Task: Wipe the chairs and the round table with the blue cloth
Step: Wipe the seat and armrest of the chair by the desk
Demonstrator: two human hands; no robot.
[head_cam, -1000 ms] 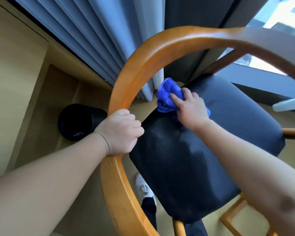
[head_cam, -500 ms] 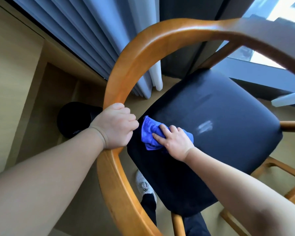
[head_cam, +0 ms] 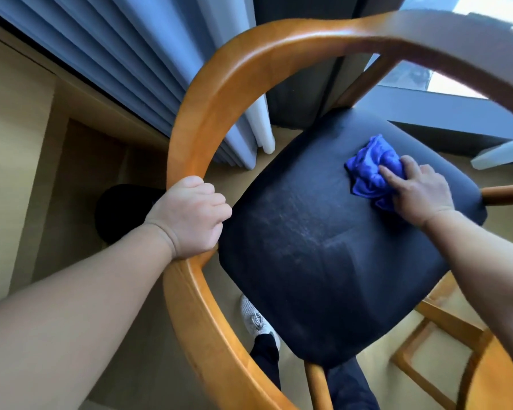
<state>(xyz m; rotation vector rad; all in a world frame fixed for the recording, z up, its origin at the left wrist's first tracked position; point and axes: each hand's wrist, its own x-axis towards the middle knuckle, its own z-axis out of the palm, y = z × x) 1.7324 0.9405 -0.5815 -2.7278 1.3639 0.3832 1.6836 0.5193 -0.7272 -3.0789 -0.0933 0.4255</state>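
Daylight pours in from the window [head_cam: 468,31] at top right, blown out to white. It lays a soft sheen on the dark seat [head_cam: 308,232] and glare along the curved wooden rail [head_cam: 208,93]. The rail's upper-right stretch smears with blur, and wide-angle bending warps the edges. The black bin [head_cam: 122,208] sits in dim shadow at left.

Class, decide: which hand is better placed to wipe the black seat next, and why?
Right. The right hand presses the blue cloth on the seat; the left hand grips the wooden backrest.
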